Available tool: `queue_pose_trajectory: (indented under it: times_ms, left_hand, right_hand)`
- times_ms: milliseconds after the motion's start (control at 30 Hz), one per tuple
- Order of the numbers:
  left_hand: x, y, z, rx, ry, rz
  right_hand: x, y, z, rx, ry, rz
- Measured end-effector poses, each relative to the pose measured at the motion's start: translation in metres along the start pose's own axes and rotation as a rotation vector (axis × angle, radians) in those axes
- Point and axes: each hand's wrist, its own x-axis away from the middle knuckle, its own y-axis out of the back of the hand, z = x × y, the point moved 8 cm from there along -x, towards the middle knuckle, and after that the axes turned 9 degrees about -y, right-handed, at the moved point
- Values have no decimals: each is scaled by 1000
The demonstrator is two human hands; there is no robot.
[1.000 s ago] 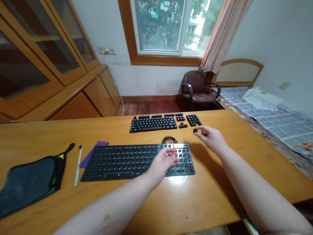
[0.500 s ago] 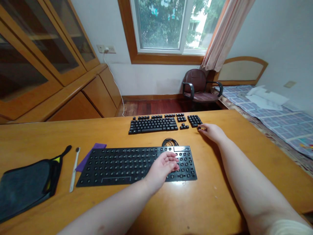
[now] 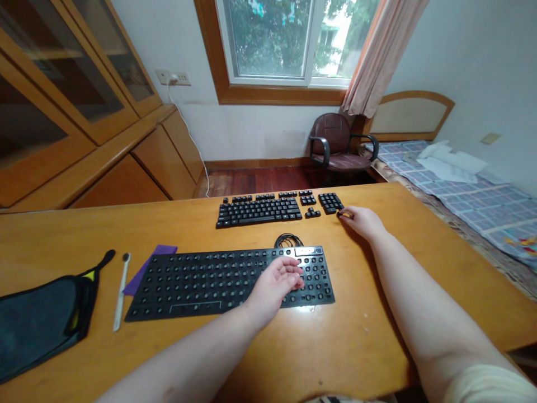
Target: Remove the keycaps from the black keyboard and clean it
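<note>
A black keyboard base [image 3: 201,282] with its keycaps off lies across the table. Over its right part hovers my left hand [image 3: 279,282], fingers loosely curled and apart, holding nothing. Beyond the base, loose black keycaps [image 3: 260,210] are laid out in keyboard order. My right hand [image 3: 363,221] reaches to the lower right corner of the number-pad keycaps [image 3: 330,202]. Its thumb and fingertips pinch a small black keycap [image 3: 339,215] at the table surface, partly hidden by the fingers. A coiled black cable [image 3: 288,239] sits behind the base.
To the left are a white toothbrush [image 3: 121,294], a purple cloth [image 3: 140,274] partly under the base, and a dark zip pouch [image 3: 39,322]. Past the wooden table [image 3: 377,336] stand a maroon armchair [image 3: 333,140] and a bed [image 3: 453,190]. A glass-door cabinet [image 3: 104,123] stands at the left.
The view has shifted slightly, so everything sits a little further left. My right hand stays by the number-pad keycaps with its pinch kept; my left hand remains over the base.
</note>
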Motion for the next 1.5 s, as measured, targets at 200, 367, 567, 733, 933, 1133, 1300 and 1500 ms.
queue_pose_trajectory:
  times_ms: [200, 367, 567, 733, 933, 1133, 1300, 1500]
  left_hand:
    - [-1, 0, 1, 3, 1, -11]
    - [0, 0, 0, -3, -9, 7]
    - [-1, 0, 2, 0, 0, -12]
    - [-1, 0, 1, -7, 3, -6]
    - [-2, 1, 3, -3, 2, -10]
    - [-1, 0, 2, -20, -10, 8]
    - [1, -1, 0, -25, -5, 14]
    - [0, -1, 1, -23, -2, 14]
  right_hand:
    - [-2, 0, 2, 43, -11, -14]
    - [-2, 0, 3, 55, -22, -22]
    - [-5, -3, 1, 54, -40, -25]
    - [-7, -4, 1, 39, -31, -39]
    - [-7, -4, 4, 20, -25, -31]
    - [-7, 3, -9, 11, -132, -62]
    - [-8, 1, -20, 27, -209, 1]
    - [-9, -5, -16, 59, -186, 49]
